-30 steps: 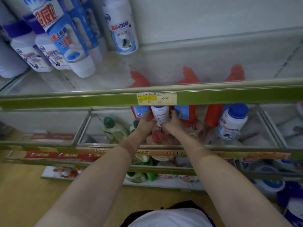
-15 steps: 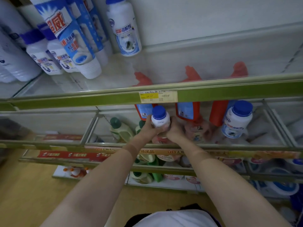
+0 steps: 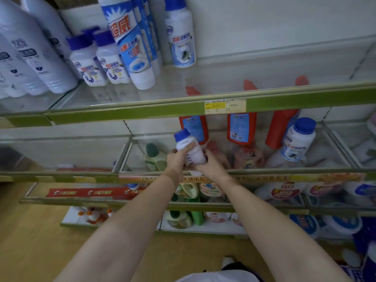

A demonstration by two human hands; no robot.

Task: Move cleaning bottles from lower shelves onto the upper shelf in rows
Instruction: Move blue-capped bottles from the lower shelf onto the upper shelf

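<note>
White bottle (image 3: 190, 148) with blue cap, tilted with its cap up and to the left, held in front of the lower shelf (image 3: 284, 170), below the green rail of the upper shelf (image 3: 122, 116). Both hands on it: left hand (image 3: 177, 159) wraps the body from the left, thumb across the front; right hand (image 3: 210, 164) cups the base from the right, fingers curled round it. Bottle is off the shelf surface, in the air just at the shelf's front edge.

Upper shelf, glass: left side has a row of white bottles with blue caps (image 3: 101, 62), a tall blue-and-white bottle (image 3: 132, 43) just beside them, another white bottle (image 3: 181, 35) at the back wall, large white jugs (image 3: 38, 58) far left. Right part of that shelf is bare glass. Yellow price tag (image 3: 224, 105) on the rail.

Lower shelf: three red bottles (image 3: 241, 129) along the back, one more white blue-capped bottle (image 3: 296, 141) standing at right, a green bottle (image 3: 155, 157) left of the hands. More containers on shelves below, details blurred.
</note>
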